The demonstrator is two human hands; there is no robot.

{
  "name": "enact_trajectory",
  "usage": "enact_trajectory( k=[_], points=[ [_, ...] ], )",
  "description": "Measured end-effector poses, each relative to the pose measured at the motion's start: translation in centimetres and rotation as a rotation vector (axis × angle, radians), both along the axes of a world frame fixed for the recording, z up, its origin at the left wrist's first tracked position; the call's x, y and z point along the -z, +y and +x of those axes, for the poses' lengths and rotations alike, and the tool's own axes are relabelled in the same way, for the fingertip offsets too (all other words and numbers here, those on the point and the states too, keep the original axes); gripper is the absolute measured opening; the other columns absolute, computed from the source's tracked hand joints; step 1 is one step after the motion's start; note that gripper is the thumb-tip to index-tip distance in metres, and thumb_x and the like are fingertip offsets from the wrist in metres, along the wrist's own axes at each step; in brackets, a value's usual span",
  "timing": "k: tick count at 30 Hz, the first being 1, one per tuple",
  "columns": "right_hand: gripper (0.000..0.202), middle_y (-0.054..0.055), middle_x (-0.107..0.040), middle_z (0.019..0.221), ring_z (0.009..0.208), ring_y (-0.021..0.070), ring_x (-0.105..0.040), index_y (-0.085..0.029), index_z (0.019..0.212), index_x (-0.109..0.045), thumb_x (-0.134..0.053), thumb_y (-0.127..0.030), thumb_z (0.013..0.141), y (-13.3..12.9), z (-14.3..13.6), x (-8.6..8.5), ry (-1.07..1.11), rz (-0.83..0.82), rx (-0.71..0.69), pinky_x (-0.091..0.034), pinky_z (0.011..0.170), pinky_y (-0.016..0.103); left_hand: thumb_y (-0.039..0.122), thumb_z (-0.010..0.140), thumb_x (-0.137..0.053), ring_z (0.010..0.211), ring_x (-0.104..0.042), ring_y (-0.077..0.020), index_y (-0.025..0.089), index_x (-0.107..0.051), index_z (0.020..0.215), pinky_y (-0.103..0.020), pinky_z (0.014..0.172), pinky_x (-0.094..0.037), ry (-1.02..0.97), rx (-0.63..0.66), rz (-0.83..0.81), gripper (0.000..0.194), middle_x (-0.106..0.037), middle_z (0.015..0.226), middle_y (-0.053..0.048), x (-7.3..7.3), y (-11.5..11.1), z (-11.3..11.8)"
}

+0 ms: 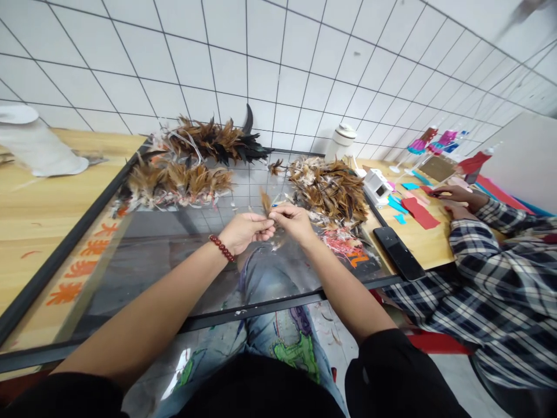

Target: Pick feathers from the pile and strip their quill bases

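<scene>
A small brown feather (265,202) stands up between my fingertips over the glass-topped table. My left hand (249,230), with a dark red bead bracelet (221,248) at the wrist, pinches at its base. Against it, my right hand (292,222) is also closed in a pinch at the feather's lower end; the fingers hide the quill. Right of my hands lies a large pile of brown feathers (331,188). To the left is a row of tan feather bunches (183,181) with pale, reddish bases. Behind it is a bank of dark brown and black feathers (217,139).
A black phone (399,253) lies at the table's right edge. Behind it stand a white device (377,184) and a white bottle (342,141). A co-worker's hands (461,200) are over red and blue pieces at right. A white roll (41,145) is far left.
</scene>
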State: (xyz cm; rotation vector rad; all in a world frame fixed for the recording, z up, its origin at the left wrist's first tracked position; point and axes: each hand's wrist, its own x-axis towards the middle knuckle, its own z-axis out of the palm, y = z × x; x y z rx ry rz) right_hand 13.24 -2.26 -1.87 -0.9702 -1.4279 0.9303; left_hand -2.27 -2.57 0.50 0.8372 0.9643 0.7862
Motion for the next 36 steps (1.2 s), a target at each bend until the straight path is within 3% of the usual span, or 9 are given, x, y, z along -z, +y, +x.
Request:
enact_trajectory(
  k=[5, 9, 14, 18, 21, 25, 28, 33, 36],
  points=[
    [0.023, -0.001, -0.059, 0.07, 0.068, 0.0122, -0.054, -0.021, 0.067, -0.068, -0.069, -0.043, 0.073, -0.3, 0.2, -0.3, -0.022, -0.034, -0.107, -0.043, 0.068, 0.027, 0.014, 0.063, -0.08, 0.043, -0.056, -0.0081, 0.009, -0.069, 0.057, -0.015, 0.042, -0.045, 0.035, 0.047, 0.051, 0.014, -0.064, 0.053, -0.007, -0.1, -0.4, 0.1],
    [0.035, -0.003, -0.051, 0.062, 0.061, 0.0098, -0.047, -0.019, 0.056, -0.058, -0.069, -0.047, 0.073, -0.5, 0.1, -0.7, -0.039, -0.023, -0.152, -0.038, 0.062, 0.025, 0.023, 0.056, -0.085, 0.045, -0.057, -0.0084, 0.009, -0.069, 0.056, -0.016, 0.043, -0.045, 0.071, 0.106, 0.038, 0.021, -0.064, 0.055, -0.007, 0.0, -0.5, 0.0],
    [0.038, -0.004, -0.048, 0.06, 0.062, 0.0102, -0.044, -0.018, 0.054, -0.054, -0.069, -0.048, 0.072, -0.5, -0.1, -0.7, -0.053, -0.007, -0.002, -0.037, 0.063, 0.025, 0.033, 0.057, -0.083, 0.051, -0.058, -0.0095, 0.011, -0.072, 0.067, -0.019, 0.05, -0.048, 0.126, 0.021, 0.21, 0.026, -0.066, 0.06, -0.004, 0.3, -0.8, 0.2],
    [0.035, -0.004, -0.048, 0.059, 0.062, 0.0104, -0.045, -0.019, 0.053, -0.054, -0.069, -0.044, 0.073, -0.7, -0.2, -0.9, -0.014, -0.037, 0.006, -0.038, 0.065, 0.025, 0.037, 0.065, -0.076, 0.047, -0.056, -0.0098, 0.013, -0.07, 0.064, -0.022, 0.05, -0.047, 0.276, -0.019, 0.38, 0.025, -0.064, 0.056, -0.002, 0.4, -1.1, 0.4],
    [0.029, -0.003, -0.054, 0.064, 0.065, 0.011, -0.049, -0.019, 0.059, -0.059, -0.068, -0.041, 0.074, -0.7, 0.3, -1.2, 0.096, -0.088, 0.077, -0.041, 0.068, 0.025, 0.041, 0.065, -0.076, 0.049, -0.057, -0.0107, 0.013, -0.07, 0.066, -0.022, 0.05, -0.048, 0.185, -0.021, 0.347, 0.029, -0.065, 0.058, -0.003, 0.4, -1.0, 0.2],
    [0.021, 0.0, -0.063, 0.075, 0.07, 0.0127, -0.054, -0.019, 0.081, -0.067, -0.062, -0.039, 0.077, -0.2, 2.3, -1.4, 0.181, -0.143, 0.355, -0.044, 0.072, 0.027, 0.04, 0.061, -0.08, 0.055, -0.06, -0.0111, 0.012, -0.069, 0.071, -0.021, 0.053, -0.049, -0.047, -0.153, 0.166, 0.032, -0.067, 0.064, -0.004, 0.2, -0.5, -0.1],
    [0.016, 0.002, -0.065, 0.081, 0.074, 0.0138, -0.057, -0.018, 0.082, -0.069, -0.061, -0.032, 0.078, -0.3, 3.8, -1.4, -0.089, -0.117, 0.403, -0.044, 0.073, 0.027, 0.036, 0.055, -0.085, 0.055, -0.06, -0.0099, 0.011, -0.068, 0.073, -0.019, 0.051, -0.049, -0.148, -0.276, 0.074, 0.035, -0.066, 0.064, -0.003, -0.1, 0.0, -0.4],
    [0.018, 0.003, -0.066, 0.091, 0.088, 0.0162, -0.06, -0.022, 0.088, -0.071, -0.053, -0.019, 0.084, -1.5, 4.1, -2.1, -0.769, -0.071, 0.253, -0.042, 0.08, 0.028, 0.029, 0.05, -0.088, 0.055, -0.059, -0.0077, 0.009, -0.068, 0.073, -0.016, 0.05, -0.049, -0.226, -0.401, -0.018, 0.037, -0.065, 0.063, -0.002, 0.1, 0.8, -0.7],
    [0.023, 0.005, -0.066, 0.096, 0.094, 0.0193, -0.058, -0.024, 0.097, -0.069, -0.049, -0.02, 0.089, -1.9, 3.9, -2.5, -1.082, -0.096, 0.315, -0.038, 0.083, 0.032, 0.027, 0.049, -0.088, 0.057, -0.06, -0.0082, 0.009, -0.069, 0.073, -0.016, 0.051, -0.05, -0.255, -0.424, -0.057, 0.035, -0.066, 0.064, -0.003, 0.4, 1.0, -0.9]
  ],
)
